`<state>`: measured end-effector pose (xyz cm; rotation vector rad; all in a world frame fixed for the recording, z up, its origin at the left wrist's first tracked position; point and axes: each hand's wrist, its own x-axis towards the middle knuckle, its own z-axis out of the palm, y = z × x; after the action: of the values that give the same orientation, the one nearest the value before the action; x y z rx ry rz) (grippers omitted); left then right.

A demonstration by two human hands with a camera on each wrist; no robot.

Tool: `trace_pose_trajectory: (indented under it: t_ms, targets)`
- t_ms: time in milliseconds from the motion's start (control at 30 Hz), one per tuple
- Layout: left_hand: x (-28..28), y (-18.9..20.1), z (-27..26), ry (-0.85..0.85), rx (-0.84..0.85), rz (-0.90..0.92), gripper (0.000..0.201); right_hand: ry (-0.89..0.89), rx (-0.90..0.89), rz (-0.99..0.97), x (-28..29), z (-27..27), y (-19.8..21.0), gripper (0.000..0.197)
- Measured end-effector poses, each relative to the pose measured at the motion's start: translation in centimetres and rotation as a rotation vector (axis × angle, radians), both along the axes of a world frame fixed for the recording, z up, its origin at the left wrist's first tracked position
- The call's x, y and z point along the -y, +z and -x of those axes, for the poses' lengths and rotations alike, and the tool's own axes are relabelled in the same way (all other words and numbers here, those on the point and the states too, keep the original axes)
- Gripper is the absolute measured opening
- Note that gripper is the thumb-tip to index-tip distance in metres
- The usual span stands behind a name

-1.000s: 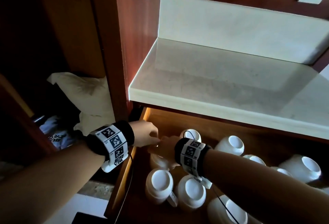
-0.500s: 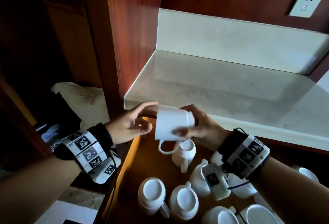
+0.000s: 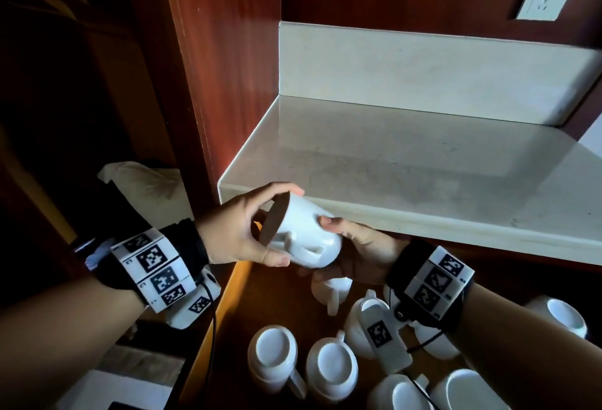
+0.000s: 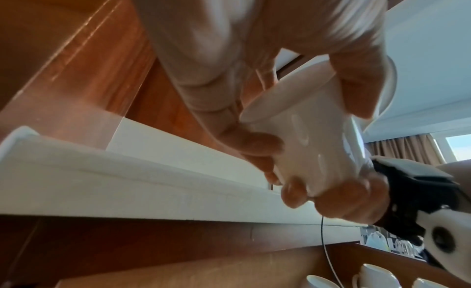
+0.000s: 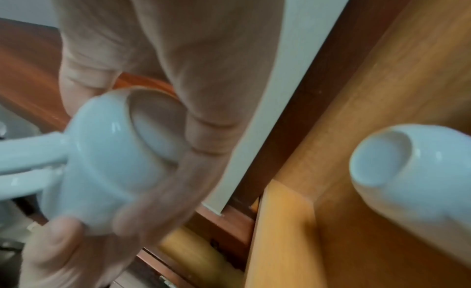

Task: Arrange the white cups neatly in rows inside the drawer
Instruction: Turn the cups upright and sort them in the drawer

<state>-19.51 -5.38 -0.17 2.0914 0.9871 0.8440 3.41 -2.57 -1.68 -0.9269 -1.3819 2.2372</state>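
Both hands hold one white cup [image 3: 301, 235] on its side above the drawer's [image 3: 241, 305] far left corner. The left hand [image 3: 242, 230] pinches its rim; the right hand [image 3: 355, 246] cups its base. A slip could drop it onto the upturned cups [image 3: 332, 365] below, chipping them.

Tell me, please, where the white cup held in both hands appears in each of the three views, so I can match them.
Head: the held cup lies on its side at centre, between the left hand and right hand, above the drawer.
Left wrist: right of centre, rim toward the upper left.
Right wrist: lower left, base facing the camera.
Shared landmark: the white countertop edge.
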Motion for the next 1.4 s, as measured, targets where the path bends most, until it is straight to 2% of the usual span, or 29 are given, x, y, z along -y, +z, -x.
trace_pose_trajectory:
  t_ms: [67,133,200,267,333,367,467,533,700,900,1000,1100,1167,1233,1333,1400]
  targets:
    - [-0.1,0.1,0.0,0.077,-0.174,-0.017,0.086,-0.104,0.184,-0.153,-0.4,-0.6,0.6,0.041]
    - [-0.3,0.0,-0.3,0.191,-0.447,-0.016,0.088,-0.287,0.286,-0.257,-1.0,-1.3,1.4,0.026]
    - [-0.4,-0.4,-1.2,0.238,-0.74,0.002,0.092,-0.375,0.321,-0.32,-1.6,-2.2,2.0,0.022]
    - [-0.6,-0.6,-2.6,0.231,-0.956,0.044,0.088,-0.364,0.354,-0.367,-1.6,-2.7,2.4,0.019]
    - [-1.1,-1.0,-3.8,0.192,-1.101,0.081,0.075,-0.332,0.393,-0.41,-1.2,-2.9,2.4,0.021]
    - [-1.6,-1.4,-4.1,0.174,-1.152,0.091,0.074,-0.318,0.406,-0.428,-1.0,-2.9,2.3,0.024]
    - [-3.1,-2.9,-4.7,0.142,-1.258,0.101,0.087,-0.287,0.419,-0.445,-0.3,-2.9,1.7,0.027]
    - [-3.8,-3.8,-5.1,0.126,-1.324,0.114,0.087,-0.286,0.415,-0.451,-0.1,-3.0,1.4,0.024]
    - [-4.7,-5.8,-6.2,0.083,-1.434,0.166,0.095,-0.26,0.41,-0.49,0.8,-3.2,0.8,0.011]
    - [-5.0,-6.7,-7.5,0.063,-1.486,0.203,0.119,-0.17,0.527,-0.627,2.0,-2.5,0.7,0.016]
    - [-5.1,-7.0,-7.8,0.065,-1.483,0.227,0.122,-0.08,0.619,-0.846,2.8,-1.9,0.6,0.02]
    - [-5.2,-7.1,-7.7,0.082,-1.482,0.253,0.117,0.154,0.73,-1.108,3.9,-0.7,-0.4,0.029]
    - [-5.1,-6.8,-7.5,0.081,-1.473,0.305,0.12,0.407,0.782,-1.239,4.8,0.6,-2.5,0.045]
    - [-4.7,-6.0,-7.0,0.088,-1.44,0.283,0.115,0.61,0.852,-1.348,6.0,2.2,-4.6,0.062]
    - [-3.6,-4.3,-5.3,0.102,-1.377,0.199,0.087,0.779,0.911,-1.382,6.9,4.4,-6.5,0.087]
    - [-2.7,-3.4,-3.7,0.118,-1.338,0.156,0.07,0.927,0.995,-1.343,6.9,6.0,-7.0,0.095]
